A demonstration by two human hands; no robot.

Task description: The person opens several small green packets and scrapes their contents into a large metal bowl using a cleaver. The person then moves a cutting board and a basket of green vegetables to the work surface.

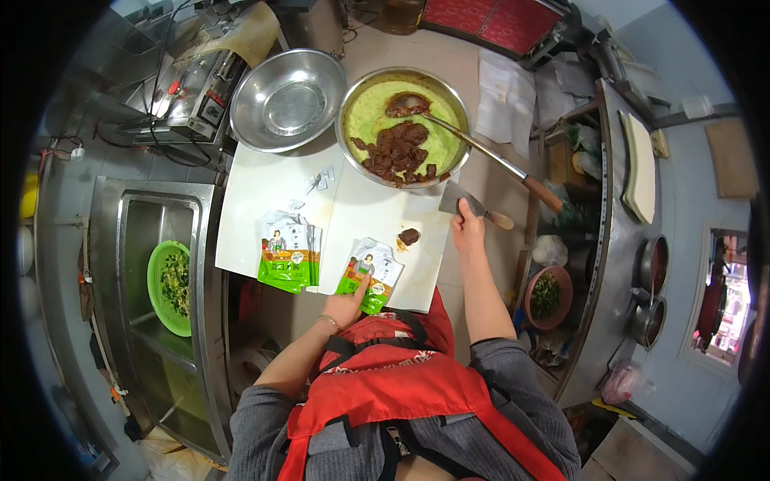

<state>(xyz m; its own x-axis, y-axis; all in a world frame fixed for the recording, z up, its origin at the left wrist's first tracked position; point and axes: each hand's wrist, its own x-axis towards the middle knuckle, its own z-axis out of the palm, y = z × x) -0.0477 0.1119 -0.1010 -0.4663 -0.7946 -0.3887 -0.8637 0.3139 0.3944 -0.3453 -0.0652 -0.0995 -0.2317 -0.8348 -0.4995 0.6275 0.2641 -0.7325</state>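
My left hand (344,308) is on the lower edge of a green-and-white printed pouch (379,270), index finger laid across its front; the thumb is hidden. The pouch lies on the white tabletop, its top corner cut or torn. In my right hand (469,228) is a flat metal scraper (471,205) with a wooden handle, held over the table's right edge. Between the hands, a dark brown lump of paste (409,236) sits on the table in a reddish smear. Ahead stands a steel basin (344,135) of pale green mash topped with brown paste chunks (400,150).
A long-handled ladle (475,139) rests in the basin, its handle jutting right. Left of it is another steel bowl (289,99). Stacked pouches (289,252) and torn plastic scraps (322,179) lie on the table. A steel sink (207,300) flanks the left, a shelved counter (592,252) the right.
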